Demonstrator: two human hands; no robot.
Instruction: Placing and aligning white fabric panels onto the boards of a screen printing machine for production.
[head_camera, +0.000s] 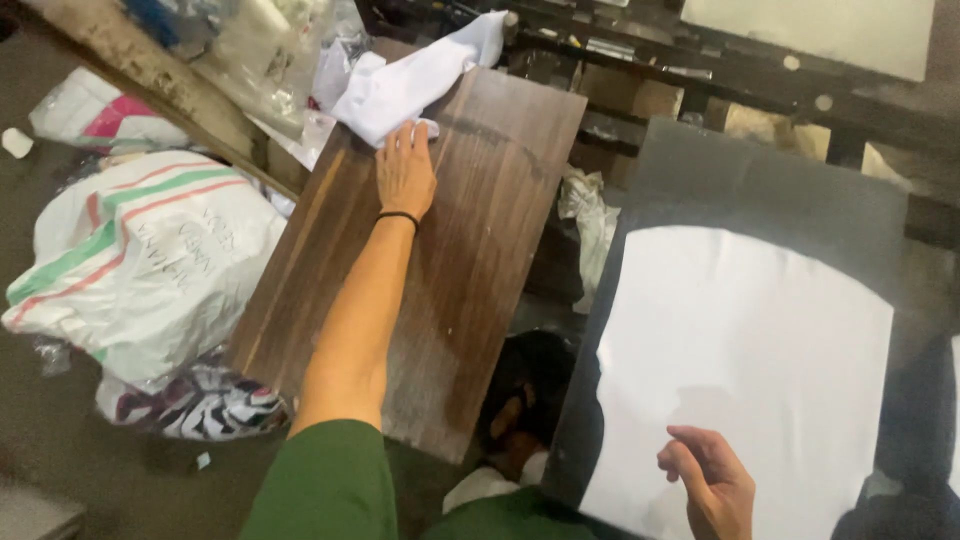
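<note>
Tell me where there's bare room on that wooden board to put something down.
The wooden board is bare from the left hand down to its near edge, and on its right side. Its far left corner is crowded by the white cloth. The floor to its left is packed with the striped sack.

You stand over a dull grey-brown floor (110, 470) in dim light. Stuffed white sacks (140, 260) with green and red stripes (crumpled, heaped) lie at your left. A dark metal frame (700, 75) crosses the far side.
</note>
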